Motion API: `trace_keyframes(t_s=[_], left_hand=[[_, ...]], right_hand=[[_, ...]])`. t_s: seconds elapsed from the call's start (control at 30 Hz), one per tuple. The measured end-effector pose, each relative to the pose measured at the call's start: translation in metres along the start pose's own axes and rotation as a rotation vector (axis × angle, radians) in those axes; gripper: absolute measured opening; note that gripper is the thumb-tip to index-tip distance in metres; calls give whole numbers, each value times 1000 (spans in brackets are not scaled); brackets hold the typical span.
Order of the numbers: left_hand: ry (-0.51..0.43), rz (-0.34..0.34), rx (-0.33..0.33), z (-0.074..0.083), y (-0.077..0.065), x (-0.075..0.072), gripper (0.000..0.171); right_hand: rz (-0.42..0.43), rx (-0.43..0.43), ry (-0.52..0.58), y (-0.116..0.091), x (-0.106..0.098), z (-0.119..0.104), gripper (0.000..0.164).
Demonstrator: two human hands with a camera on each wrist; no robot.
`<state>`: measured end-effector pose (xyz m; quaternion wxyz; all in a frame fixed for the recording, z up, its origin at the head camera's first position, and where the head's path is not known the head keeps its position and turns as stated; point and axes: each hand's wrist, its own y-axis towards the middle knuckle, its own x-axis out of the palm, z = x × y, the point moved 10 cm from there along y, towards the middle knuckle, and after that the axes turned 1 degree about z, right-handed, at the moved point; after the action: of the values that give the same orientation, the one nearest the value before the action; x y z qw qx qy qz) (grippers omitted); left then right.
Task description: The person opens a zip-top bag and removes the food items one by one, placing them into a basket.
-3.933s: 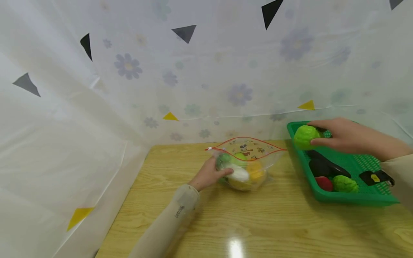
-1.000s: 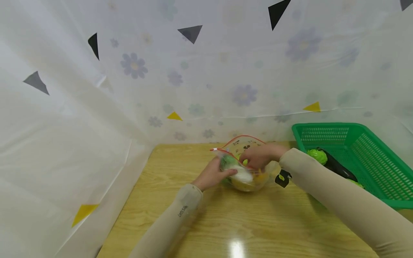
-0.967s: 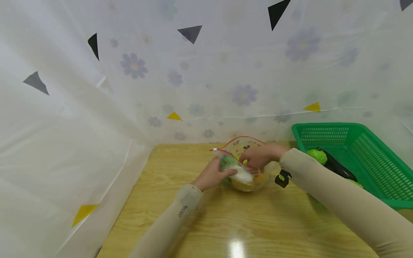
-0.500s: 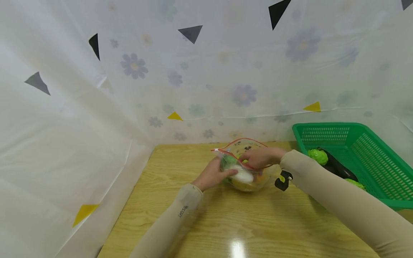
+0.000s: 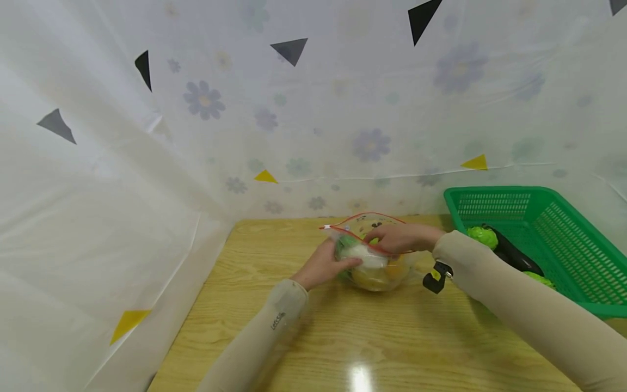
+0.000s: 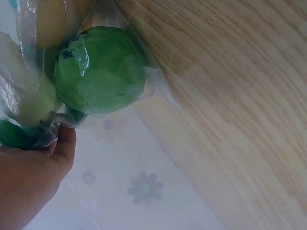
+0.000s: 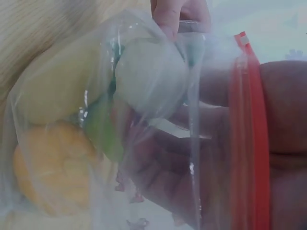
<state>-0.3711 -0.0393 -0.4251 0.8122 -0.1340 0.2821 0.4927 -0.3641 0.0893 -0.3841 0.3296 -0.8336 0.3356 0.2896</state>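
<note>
A clear zip bag with a red zipper [image 5: 372,214] stands open on the wooden table, filled with toy vegetables. My left hand [image 5: 323,264] grips its left side, thumb over a white vegetable [image 5: 364,255]. A round green vegetable [image 6: 100,69] bulges beside that hand in the left wrist view. My right hand [image 5: 399,238] reaches through the mouth of the bag, its fingers loosely bent among the contents; a bright green piece shows by the fingertips. The right wrist view shows an orange vegetable [image 7: 53,167] and a yellowish one [image 7: 62,88] through the plastic.
A green plastic basket [image 5: 497,190] stands at the right, holding a dark eggplant [image 5: 511,250], a leafy green vegetable [image 5: 482,237] and another green piece partly hidden by the sleeve. A black device [image 5: 437,277] hangs at the right wrist. A patterned curtain rises behind the table.
The right hand has carried a bright green vegetable from over the basket into the bag; just now it has drawn slightly back to the right. The left hand stays on the bag.
</note>
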Motion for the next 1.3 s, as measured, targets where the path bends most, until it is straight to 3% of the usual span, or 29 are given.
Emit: trace_keyframes(t_s=[0.2,0.37,0.53,0.73,0.97,1.13,1.3], left_hand=[[-4,-6,25,1,0,1,63],[-3,-5,31,1,0,1,59],[8,7,16,0,1,0,61],[26,12,26,1,4,1,69],[25,6,16,-4,5,4,70],[50,12,4,-4,5,5,65],[74,18,-17,-7,5,3,71]], right_hand=[[118,-121,-224,-10,-13,-24,39],[217,-132,-341,-26,-23,-38,35],[310,-103,-421,-54,-35,-51,33],[425,-87,-407,-100,-59,-53,34],[530,-36,-397,-153,-101,-25,37],[605,59,-365,-200,-128,15,39],[652,170,-373,-235,-143,57,42]])
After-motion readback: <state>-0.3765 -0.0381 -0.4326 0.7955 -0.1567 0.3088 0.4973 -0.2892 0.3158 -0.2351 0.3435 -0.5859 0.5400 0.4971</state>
